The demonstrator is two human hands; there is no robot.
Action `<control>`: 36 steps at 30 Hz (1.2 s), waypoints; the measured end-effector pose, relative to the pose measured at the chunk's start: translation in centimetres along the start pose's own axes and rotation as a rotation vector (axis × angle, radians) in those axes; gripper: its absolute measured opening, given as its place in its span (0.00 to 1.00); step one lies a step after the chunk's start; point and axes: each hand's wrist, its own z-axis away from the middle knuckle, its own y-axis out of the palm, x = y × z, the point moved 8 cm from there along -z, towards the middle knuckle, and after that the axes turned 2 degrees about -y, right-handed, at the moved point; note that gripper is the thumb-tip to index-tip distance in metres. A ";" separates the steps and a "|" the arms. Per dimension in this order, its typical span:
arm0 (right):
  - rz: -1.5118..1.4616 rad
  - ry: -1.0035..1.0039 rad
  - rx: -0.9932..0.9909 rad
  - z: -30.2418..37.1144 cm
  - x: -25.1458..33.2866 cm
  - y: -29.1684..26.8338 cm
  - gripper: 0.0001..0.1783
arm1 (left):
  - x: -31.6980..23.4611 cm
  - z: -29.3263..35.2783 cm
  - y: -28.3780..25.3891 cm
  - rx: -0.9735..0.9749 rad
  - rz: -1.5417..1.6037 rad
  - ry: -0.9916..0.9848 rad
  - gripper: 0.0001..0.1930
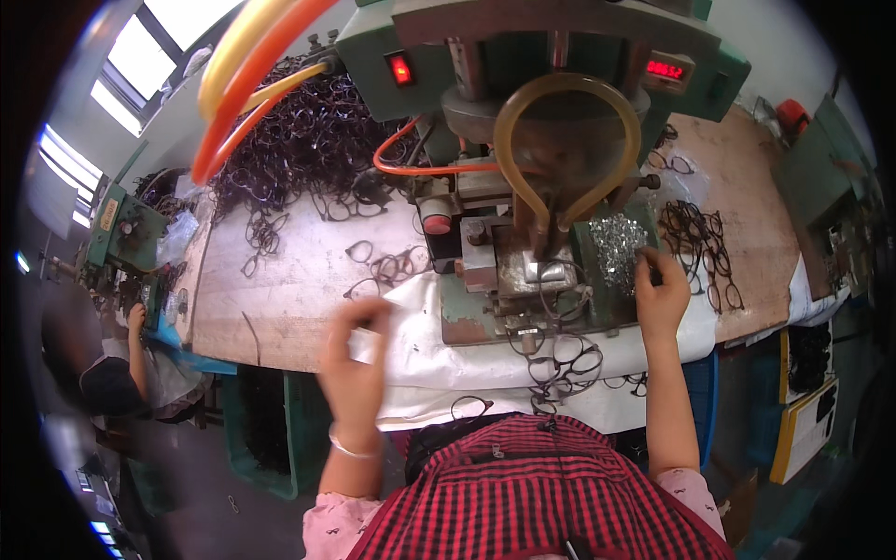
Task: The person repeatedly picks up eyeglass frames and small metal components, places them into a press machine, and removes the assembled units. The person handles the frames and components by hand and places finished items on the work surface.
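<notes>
The left hand (355,369) curls, blurred, and the right hand (663,297) bends beside silvery metal pieces (616,250), though whether either's fingertips meet I cannot tell

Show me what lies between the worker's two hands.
In the head view, white sheeting, the machine's base, eyeglass frames and small silvery pieces lie between the left hand and the right hand.
</notes>
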 end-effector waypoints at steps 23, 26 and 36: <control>-0.614 0.035 0.326 -3.3 11.2 2.6 0.10 | 9.7 -6.1 1.6 0.150 0.618 -0.383 0.15; -0.835 0.192 0.441 -2.0 11.4 6.3 0.23 | 8.6 -4.0 2.7 0.097 0.705 -0.369 0.18; -1.148 0.410 0.366 -1.4 13.1 6.1 0.38 | -6.7 -8.8 2.7 0.066 0.659 0.142 0.16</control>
